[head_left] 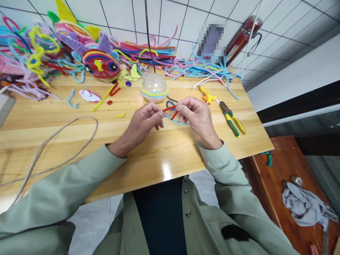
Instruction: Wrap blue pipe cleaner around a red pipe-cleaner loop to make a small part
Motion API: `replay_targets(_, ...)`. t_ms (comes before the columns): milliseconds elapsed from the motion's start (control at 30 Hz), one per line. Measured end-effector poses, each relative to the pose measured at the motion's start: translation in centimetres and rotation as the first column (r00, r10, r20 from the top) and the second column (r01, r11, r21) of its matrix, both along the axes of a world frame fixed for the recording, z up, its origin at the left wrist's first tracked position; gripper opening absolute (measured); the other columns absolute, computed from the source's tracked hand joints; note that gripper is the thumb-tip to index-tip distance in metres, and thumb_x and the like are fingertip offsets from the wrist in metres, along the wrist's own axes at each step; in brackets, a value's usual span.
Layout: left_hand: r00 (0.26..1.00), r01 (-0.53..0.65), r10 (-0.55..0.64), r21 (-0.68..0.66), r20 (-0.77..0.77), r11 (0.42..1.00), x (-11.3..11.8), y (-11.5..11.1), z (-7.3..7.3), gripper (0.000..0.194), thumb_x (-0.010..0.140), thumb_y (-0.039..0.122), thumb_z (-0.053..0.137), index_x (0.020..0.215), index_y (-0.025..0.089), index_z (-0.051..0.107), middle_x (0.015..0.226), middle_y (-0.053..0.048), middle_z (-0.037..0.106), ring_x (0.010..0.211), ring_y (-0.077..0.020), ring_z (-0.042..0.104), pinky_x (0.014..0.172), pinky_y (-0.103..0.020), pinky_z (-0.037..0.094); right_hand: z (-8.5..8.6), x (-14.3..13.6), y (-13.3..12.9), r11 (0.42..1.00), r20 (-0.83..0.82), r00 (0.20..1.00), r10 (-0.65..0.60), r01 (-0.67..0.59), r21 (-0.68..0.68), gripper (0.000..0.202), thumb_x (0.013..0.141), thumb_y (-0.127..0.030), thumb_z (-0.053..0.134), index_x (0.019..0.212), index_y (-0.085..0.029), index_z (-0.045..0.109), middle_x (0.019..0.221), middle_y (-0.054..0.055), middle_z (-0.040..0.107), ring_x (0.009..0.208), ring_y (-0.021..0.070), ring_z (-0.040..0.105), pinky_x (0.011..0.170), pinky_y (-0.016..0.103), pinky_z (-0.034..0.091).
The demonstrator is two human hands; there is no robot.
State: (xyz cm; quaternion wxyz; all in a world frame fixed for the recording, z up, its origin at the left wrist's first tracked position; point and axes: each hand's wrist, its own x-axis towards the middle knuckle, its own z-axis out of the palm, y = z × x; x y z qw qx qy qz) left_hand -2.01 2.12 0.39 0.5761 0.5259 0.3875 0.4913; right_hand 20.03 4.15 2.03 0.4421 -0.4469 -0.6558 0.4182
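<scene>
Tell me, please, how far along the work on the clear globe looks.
Done: the clear globe has yellow, blue and pink bands around its lower part. In hand: a bent red strip, held between the left hand and the right hand. Apparently left: the globe's upper part, which is bare.

craft workspace, wooden table (148, 152), colourful pipe cleaners (148, 53), pliers (231, 118), tiled wall (119, 16)

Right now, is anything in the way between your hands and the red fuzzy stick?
Nothing visible: the left hand and right hand both pinch the red fuzzy stick. A blue loop shows close by, but not between.
</scene>
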Motion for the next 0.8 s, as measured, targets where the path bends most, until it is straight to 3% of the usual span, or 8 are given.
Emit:
replay_targets(133, 0.997, 0.072, -0.071, -0.038, 0.019, 0.997, -0.16, 0.07, -0.02, 0.029, 0.090, 0.040, 0.090, 0.088, 0.023, 0.066, 0.068, 0.001, 0.072, 0.063, -0.0155, 0.066, 0.060, -0.026, 0.055, -0.25, -0.13, -0.07, 0.996, 0.025, 0.998, -0.049, 0.047, 0.078, 0.047, 0.102, -0.074, 0.081, 0.095, -0.027, 0.079, 0.070, -0.005, 0.069, 0.062, 0.0140, 0.068, 0.062, 0.031, 0.060)
replay_targets(300, 0.997, 0.072, -0.070, -0.049, 0.043, 0.996, -0.28, 0.23, -0.12, 0.026, 0.087, 0.036, 0.091, 0.085, 0.023, 0.068, 0.066, 0.001, 0.072, 0.060, -0.0142, 0.064, 0.058, -0.026, 0.052, -0.43, -0.21, -0.09, 0.992, 0.060, 0.997, -0.053, 0.045, 0.119, 0.039, 0.105, -0.065, 0.079, 0.097, -0.027, 0.080, 0.073, -0.004, 0.071, 0.066, 0.0147, 0.069, 0.067, 0.033, 0.062)
replay_targets(533, 0.991, 0.106, -0.097, -0.109, 0.088, 0.988, -0.29, 0.25, 0.34, 0.025, 0.085, 0.034, 0.091, 0.080, 0.025, 0.068, 0.061, 0.001, 0.066, 0.055, -0.0149, 0.057, 0.054, -0.029, 0.049, -0.29, -0.16, 0.03, 0.994, 0.048, 0.996, -0.070, 0.066, 0.084, 0.042, 0.101, -0.071, 0.081, 0.094, -0.029, 0.081, 0.077, -0.002, 0.073, 0.069, 0.0176, 0.069, 0.071, 0.038, 0.064)
replay_targets(700, 1.000, 0.023, -0.023, -0.006, -0.004, 1.000, -0.07, 0.18, -0.04, 0.031, 0.085, 0.040, 0.093, 0.083, 0.024, 0.067, 0.063, 0.003, 0.066, 0.056, -0.0135, 0.058, 0.055, -0.026, 0.050, 0.19, -0.41, -0.20, 0.998, 0.067, 0.998, 0.008, -0.012, 0.065, 0.047, 0.096, -0.073, 0.087, 0.102, -0.027, 0.082, 0.099, 0.002, 0.083, 0.087, 0.0205, 0.076, 0.083, 0.040, 0.065)
replay_targets(800, 0.997, -0.010, 0.017, 0.091, -0.071, 0.996, 0.12, -0.13, -0.24, 0.033, 0.089, 0.044, 0.092, 0.085, 0.024, 0.067, 0.064, 0.003, 0.065, 0.056, -0.0128, 0.057, 0.054, -0.025, 0.047, 0.28, -0.78, -0.45, 0.993, 0.113, 0.992, 0.054, -0.065, 0.097, 0.042, 0.099, -0.067, 0.086, 0.099, -0.025, 0.084, 0.101, 0.003, 0.085, 0.092, 0.0211, 0.077, 0.088, 0.039, 0.061)
